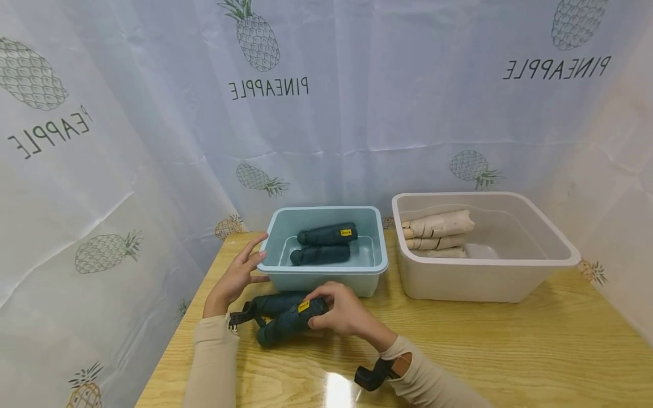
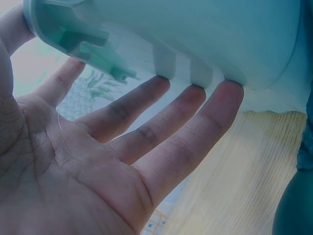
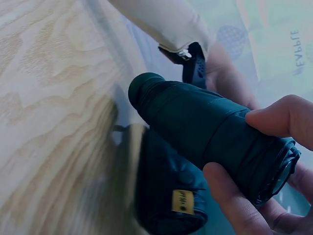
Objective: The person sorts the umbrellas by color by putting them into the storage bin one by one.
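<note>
My right hand [image 1: 344, 309] pinches one end of a dark green folded umbrella [image 1: 287, 327] between thumb and fingers; a yellow label shows near that end. A second dark folded umbrella [image 1: 280, 304] lies behind it on the table; in the right wrist view this other umbrella [image 3: 166, 181] is beneath the held one. Against the left side of a light blue bin [image 1: 326, 270] rests my left hand [image 1: 236, 281]. Its fingers [image 2: 181, 132] are extended and touch the outer wall. Inside the bin lie two more dark umbrellas, the rear umbrella [image 1: 326, 234] and the front umbrella [image 1: 321, 255].
To the right stands a larger beige bin [image 1: 464, 280] holding several cream folded umbrellas [image 1: 439, 225] at its left side. Both bins are on a wooden table [image 1: 459, 351]. A pineapple-print curtain [image 1: 357, 113] hangs behind and at the sides.
</note>
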The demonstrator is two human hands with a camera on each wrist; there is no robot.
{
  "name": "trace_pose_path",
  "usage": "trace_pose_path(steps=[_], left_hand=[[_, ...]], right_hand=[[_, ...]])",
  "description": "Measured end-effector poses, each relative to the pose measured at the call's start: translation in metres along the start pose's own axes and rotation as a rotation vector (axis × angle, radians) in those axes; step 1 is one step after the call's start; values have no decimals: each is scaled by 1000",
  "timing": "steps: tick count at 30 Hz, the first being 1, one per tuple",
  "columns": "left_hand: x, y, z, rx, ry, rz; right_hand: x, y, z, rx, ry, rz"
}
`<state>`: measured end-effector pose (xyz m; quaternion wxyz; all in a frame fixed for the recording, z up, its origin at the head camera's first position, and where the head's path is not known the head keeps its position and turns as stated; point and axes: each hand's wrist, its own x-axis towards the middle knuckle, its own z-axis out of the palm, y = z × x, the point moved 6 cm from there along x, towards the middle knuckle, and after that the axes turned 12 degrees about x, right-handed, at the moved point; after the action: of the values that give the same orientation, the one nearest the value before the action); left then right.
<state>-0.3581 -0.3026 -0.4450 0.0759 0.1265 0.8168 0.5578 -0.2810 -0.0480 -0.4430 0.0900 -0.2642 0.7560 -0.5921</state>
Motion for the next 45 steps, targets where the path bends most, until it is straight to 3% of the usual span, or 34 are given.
trace_pose_path(steps=[8, 23, 34, 45], left_hand=[[0, -2, 0, -2, -3, 1], [2, 0, 0, -9, -13, 22], [1, -2, -1, 9, -13, 23], [0, -1, 0, 13, -12, 24]], right_hand=[[-3, -10, -13, 15, 28, 3], [-11, -33, -22, 32, 3, -51], [-15, -48, -50, 62, 36, -70], [-21, -54, -81, 181, 45, 8]])
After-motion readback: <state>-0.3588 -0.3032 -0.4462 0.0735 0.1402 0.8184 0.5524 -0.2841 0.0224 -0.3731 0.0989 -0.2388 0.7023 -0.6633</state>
